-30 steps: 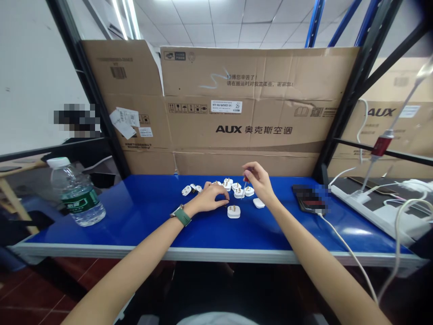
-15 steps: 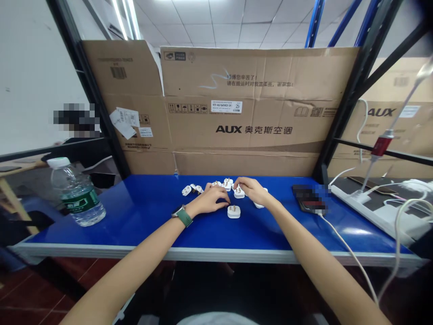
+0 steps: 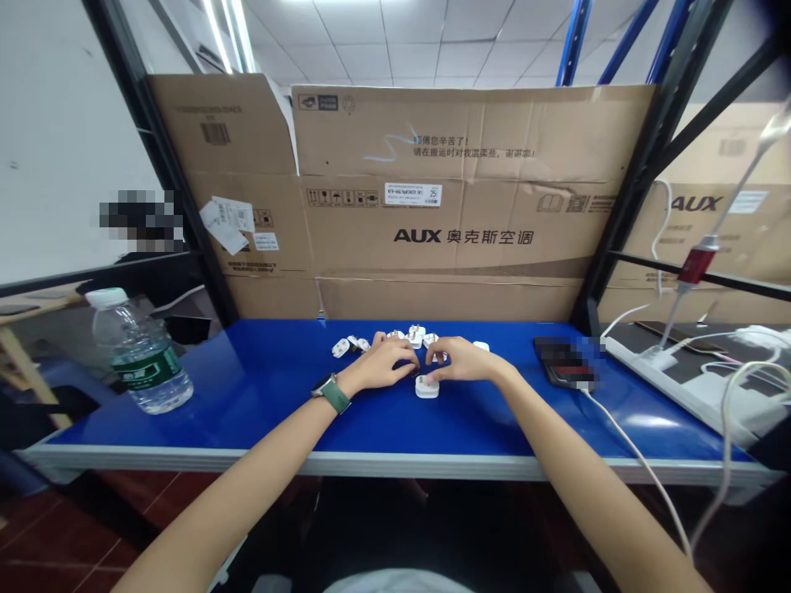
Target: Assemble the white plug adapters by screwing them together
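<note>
Right hand (image 3: 461, 360) has shifted left onto the near plug (image 3: 427, 388), fingertips pinching its top. Left hand (image 3: 384, 363) lies curled beside it; I cannot tell its grip.

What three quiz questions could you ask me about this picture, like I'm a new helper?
1. Which colour is the table? A red, B blue, C green.
2. True or false: the water bottle lies on its side.
3. Fill in: the fingertips of the left hand and right hand are both at a white ____.

Key: 1 B. 2 False, it stands upright. 3 plug.
</note>
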Tool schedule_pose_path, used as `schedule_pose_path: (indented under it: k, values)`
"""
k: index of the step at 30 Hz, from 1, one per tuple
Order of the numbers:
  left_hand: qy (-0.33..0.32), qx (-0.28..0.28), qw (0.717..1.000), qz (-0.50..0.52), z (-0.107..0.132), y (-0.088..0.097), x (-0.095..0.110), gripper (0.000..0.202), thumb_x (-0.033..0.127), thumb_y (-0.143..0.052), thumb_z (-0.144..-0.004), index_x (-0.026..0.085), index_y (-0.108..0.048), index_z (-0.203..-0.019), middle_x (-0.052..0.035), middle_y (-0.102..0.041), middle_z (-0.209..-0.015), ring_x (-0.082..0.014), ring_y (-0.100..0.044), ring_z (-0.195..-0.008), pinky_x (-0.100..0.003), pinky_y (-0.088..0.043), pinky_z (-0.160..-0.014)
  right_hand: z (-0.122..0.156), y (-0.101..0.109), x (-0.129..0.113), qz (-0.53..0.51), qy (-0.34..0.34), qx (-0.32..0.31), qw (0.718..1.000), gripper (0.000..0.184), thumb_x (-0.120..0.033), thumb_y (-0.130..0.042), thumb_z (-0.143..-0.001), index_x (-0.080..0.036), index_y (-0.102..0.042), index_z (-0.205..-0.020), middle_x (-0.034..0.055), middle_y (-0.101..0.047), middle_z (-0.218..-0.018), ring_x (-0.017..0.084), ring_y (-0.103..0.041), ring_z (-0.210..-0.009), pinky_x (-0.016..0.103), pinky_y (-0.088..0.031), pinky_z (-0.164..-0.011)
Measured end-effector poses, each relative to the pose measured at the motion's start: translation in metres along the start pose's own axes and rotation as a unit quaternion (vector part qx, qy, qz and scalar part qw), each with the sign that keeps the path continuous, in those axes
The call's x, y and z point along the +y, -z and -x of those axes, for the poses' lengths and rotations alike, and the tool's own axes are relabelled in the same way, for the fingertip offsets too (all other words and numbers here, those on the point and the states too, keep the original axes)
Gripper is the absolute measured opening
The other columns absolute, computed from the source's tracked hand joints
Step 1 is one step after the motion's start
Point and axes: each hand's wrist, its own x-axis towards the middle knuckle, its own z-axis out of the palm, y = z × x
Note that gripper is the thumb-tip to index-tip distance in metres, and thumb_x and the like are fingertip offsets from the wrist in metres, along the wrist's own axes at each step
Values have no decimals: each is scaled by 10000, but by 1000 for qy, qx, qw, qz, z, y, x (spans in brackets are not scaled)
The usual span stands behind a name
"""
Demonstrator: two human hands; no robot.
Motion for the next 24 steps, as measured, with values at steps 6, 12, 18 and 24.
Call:
schedule_pose_path:
  k: [6, 12, 18, 24]
  values:
    - [-27, -6, 999, 26, 1, -2, 1, 341, 104, -494, -916, 288, -763, -1017, -12, -707, -1131, -222, -618, -1077, -391, -313, -933, 2, -2, 0, -5, -13, -40, 999, 344, -438, -903, -680, -255, -783, -945, 13, -731, -863, 205, -663, -796, 285, -452, -723]
    - [-22, -2, 999, 28, 1, -4, -4, 327, 80, -502, -869, 260, -768, -933, -24, -700, -1112, -234, -604, -1100, -401, -316, -964, 3, -1, -4, -31, 0, -38, 999, 371, -453, -906, -676, -257, -787, -967, 2, -739, -845, 192, -672, -776, 286, -468, -751]
    - [-15, 5, 1000, 23, 0, -4, -5, 309, 102, -498, -887, 256, -766, -902, -30, -689, -1113, -242, -586, -1127, -420, -307, -1007, 3, -3, -4, -24, -11, -77, 997, 489, -490, -933, -609, -244, -774, -1001, 16, -740, -890, 208, -676, -802, 277, -461, -701]
    - [-11, 16, 998, 60, 1, 4, 3, 243, 282, -482, -1025, 256, -713, -1097, -38, -713, -1130, -239, -617, -1123, -410, -336, -1017, 3, -7, -3, -6, -10, -71, 997, 353, -373, -870, -700, -223, -746, -995, 36, -759, -938, 222, -689, -837, 286, -469, -719]
